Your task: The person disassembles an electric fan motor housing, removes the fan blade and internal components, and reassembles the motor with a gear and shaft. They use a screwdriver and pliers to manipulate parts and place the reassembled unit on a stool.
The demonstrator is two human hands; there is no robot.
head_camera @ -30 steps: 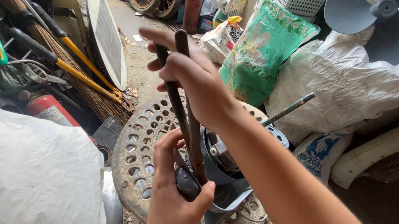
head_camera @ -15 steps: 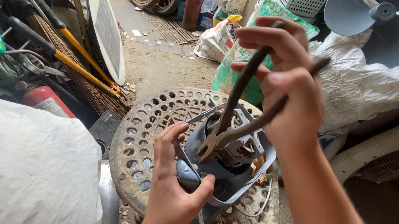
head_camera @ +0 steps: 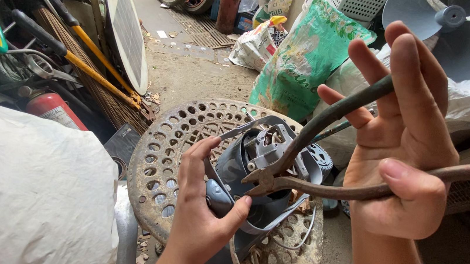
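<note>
Right now my right hand (head_camera: 407, 151) grips pliers (head_camera: 327, 154) by spread handles; nose points down-left into fan motor (head_camera: 260, 170), which my left hand (head_camera: 203, 205) clasps, nearer.

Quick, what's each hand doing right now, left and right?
Left hand: closed around the grey fan motor housing, steadying it on the rusty perforated stool.
Right hand: gripping the spread handles of the rusty pliers, tips at the motor.

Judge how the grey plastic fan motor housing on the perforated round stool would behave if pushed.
The grey plastic fan motor housing probably tips easily: it leans, steadied by the left hand. Likely heavy for its size, with the motor inside.
</note>
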